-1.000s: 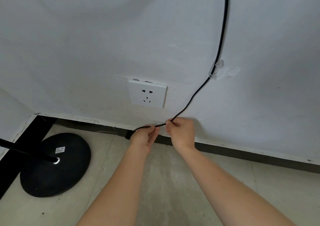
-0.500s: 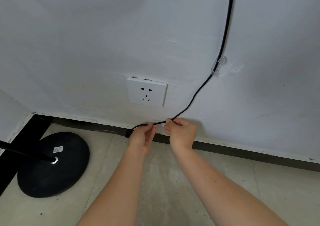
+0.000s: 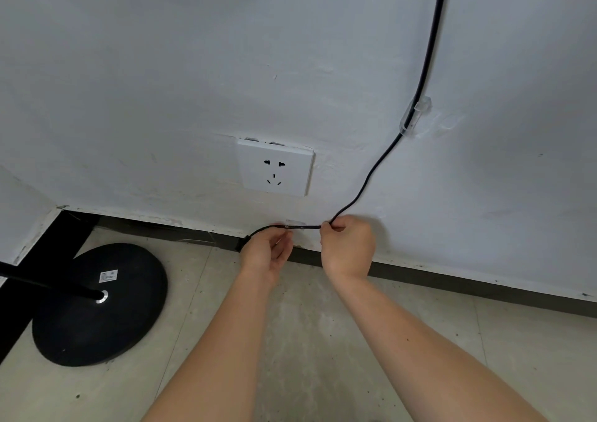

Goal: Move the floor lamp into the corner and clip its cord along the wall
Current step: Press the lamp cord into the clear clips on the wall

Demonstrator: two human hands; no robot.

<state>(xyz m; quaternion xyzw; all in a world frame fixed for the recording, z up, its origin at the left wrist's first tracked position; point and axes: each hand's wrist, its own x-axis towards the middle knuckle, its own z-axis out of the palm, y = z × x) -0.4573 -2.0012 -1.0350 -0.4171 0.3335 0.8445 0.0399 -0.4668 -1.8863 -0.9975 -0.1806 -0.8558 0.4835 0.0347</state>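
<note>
The floor lamp's round black base (image 3: pixel 97 305) stands on the floor in the corner at lower left, its black pole (image 3: pixel 48 284) leaning out of the left edge. The black cord (image 3: pixel 423 66) runs down the white wall through a clear clip (image 3: pixel 415 116), then bends left to a second clear clip (image 3: pixel 294 224) low on the wall. My right hand (image 3: pixel 347 247) pinches the cord just right of that low clip. My left hand (image 3: pixel 268 253) pinches it just left of the clip, and the stretch between them lies level across the clip.
A white wall socket (image 3: pixel 274 168) sits above my hands with nothing plugged in. A dark baseboard (image 3: pixel 484 287) runs along the wall's foot. A black strip (image 3: pixel 38 250) lines the side wall by the lamp. The floor (image 3: pixel 307 341) is pale tile.
My hands have drawn apart along the cord, pulling a straight stretch across the low clip. The view has dropped slightly.
</note>
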